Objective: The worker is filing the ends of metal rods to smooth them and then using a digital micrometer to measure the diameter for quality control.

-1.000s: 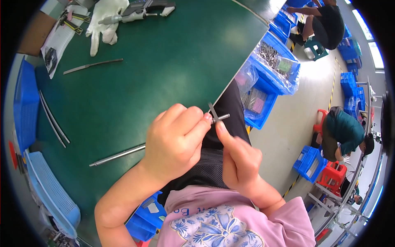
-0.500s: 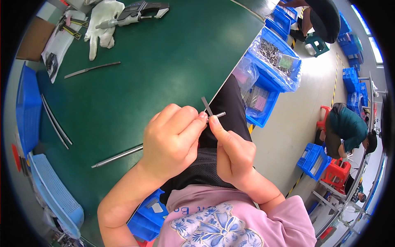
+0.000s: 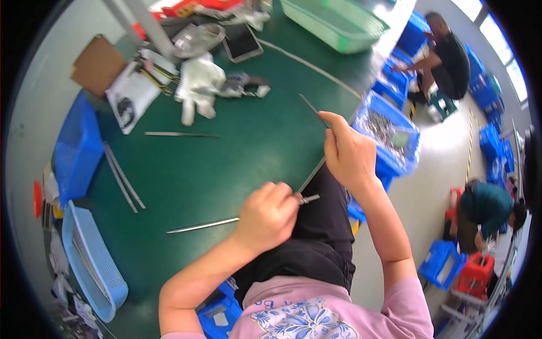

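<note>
My left hand [image 3: 270, 217] is closed around a long, thin metal rod [image 3: 204, 225] lying sideways over the near edge of the green table. A short end of that rod sticks out past my fingers, above my lap. Higher up and to the right, my right hand [image 3: 351, 152] pinches a thin, dark grey flat metal strip [image 3: 311, 106], which points up and left, apart from the rod. Whether this strip is a file I cannot make out. A similar slim flat tool [image 3: 182, 134] lies on the table. Two long thin strips [image 3: 123, 176] rest farther left.
A white glove [image 3: 197, 85] and a digital micrometer [image 3: 245, 86] lie at the back, near a dark flat device [image 3: 243, 42]. Baskets stand at the left [image 3: 93, 263] and the back [image 3: 339, 28]. Blue bins [image 3: 389, 133] hold metal parts at right; two people sit beyond.
My right hand has lifted the strip off the rod's end and carried it up and right. My left hand keeps the rod, now lower in view. The view has shifted, showing more of the table's back.
</note>
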### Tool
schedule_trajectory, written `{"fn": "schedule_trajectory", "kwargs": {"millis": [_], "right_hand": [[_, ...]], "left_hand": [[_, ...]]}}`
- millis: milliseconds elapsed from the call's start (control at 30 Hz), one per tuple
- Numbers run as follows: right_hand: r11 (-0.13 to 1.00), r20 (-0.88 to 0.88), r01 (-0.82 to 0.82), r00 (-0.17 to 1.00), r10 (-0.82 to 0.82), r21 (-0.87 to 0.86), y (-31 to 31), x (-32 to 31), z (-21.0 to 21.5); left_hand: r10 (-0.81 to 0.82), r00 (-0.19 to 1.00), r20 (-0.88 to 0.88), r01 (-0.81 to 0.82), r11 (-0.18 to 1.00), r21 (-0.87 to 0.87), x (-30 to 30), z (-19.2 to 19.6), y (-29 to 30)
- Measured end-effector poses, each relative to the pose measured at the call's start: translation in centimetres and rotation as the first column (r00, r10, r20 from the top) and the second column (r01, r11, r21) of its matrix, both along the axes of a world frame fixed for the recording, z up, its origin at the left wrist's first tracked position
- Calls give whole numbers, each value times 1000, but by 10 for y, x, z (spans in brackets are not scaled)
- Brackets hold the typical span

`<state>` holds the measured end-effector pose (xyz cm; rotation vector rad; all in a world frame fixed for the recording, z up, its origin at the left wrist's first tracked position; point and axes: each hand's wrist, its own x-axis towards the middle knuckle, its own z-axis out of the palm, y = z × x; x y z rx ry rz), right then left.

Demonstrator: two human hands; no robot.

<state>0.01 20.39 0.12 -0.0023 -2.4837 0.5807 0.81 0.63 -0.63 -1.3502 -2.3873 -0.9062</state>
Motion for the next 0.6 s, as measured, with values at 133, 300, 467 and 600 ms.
{"fn": "schedule_trajectory", "kwargs": {"millis": [133,300,467,600], "right_hand": [[987,18,110,993,-113,118,11,-46,0],[943,-178,78,984,-20,325,-8,-106,20],[986,340,-98,939,45,138,-81,-202,41],[970,359,38,925,-125,239,-123,-251,22]], "left_hand": [[11,999,-33,-9,999,37,1,-4,2],[-2,1000,-22,3,998,60,-1,-9,2],[-35,999,39,31,995,95,-1,-15,4],[-61,997,49,56,994,93,0,-23,7]]}}
